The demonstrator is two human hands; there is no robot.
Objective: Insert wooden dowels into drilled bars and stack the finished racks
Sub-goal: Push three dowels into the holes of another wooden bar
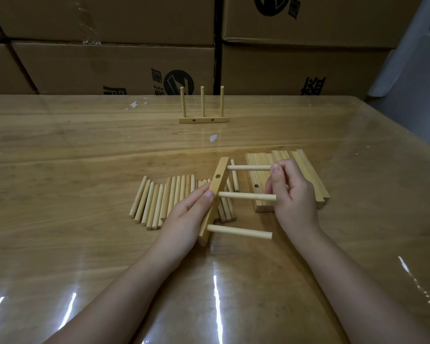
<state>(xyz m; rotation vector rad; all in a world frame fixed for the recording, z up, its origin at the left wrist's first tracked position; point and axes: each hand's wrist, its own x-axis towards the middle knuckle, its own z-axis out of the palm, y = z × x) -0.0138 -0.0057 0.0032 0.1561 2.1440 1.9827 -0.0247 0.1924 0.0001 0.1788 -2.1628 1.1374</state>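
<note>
A: Counting how many racks on the table [85,145]?

B: Counting two. Spotting one finished rack [203,119] standing near the far edge, with three dowels upright and two side holes facing the camera. Seeing the second being held nearer, over the middle of the table.

A: Gripping it how?

B: Clamping the left hand [186,217] round the drilled bar [215,194], thumb on the near face. Tilting the bar on edge, showing one side hole. Counting three dowels seated in it, all pointing right: top dowel [248,167], middle dowel [243,195], bottom dowel [238,231]. Curling the right hand [293,194] round the free end of the middle dowel, thumb reaching up to the tip of the top dowel. Touching nothing on the bottom dowel.

A: Counting spare parts too?

B: Spotting loose dowels [159,199] lying flat in one row just left of the bar, roughly twenty. Not managing an exact count, with some hidden behind the left hand. Seeing one stack of bars [305,170] lying beneath the right hand, too overlapped for counting. Noting cardboard boxes [109,65] piled in two tiers behind the table.
</note>
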